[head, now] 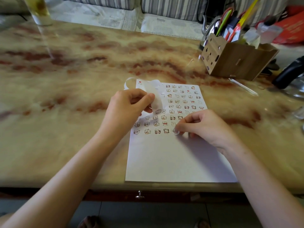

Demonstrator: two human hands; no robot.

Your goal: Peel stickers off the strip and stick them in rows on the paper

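Observation:
A white sheet of paper [172, 162] lies on the marble table, its upper half filled with several rows of small cartoon stickers. My left hand [126, 109] pinches a curling translucent sticker strip [156, 97] above the paper's upper left part; one sticker shows near the strip's lower end. My right hand [205, 127] has its fingertips curled on a small round sticker [175, 131] at the right end of the lowest row, down on the paper.
A cardboard organiser box [236, 58] full of pens and scissors stands at the back right. A black object [289, 71] and glassware [299, 111] sit at the right edge. A glass bottle [39, 10] stands far left. The table's front edge runs just below the paper.

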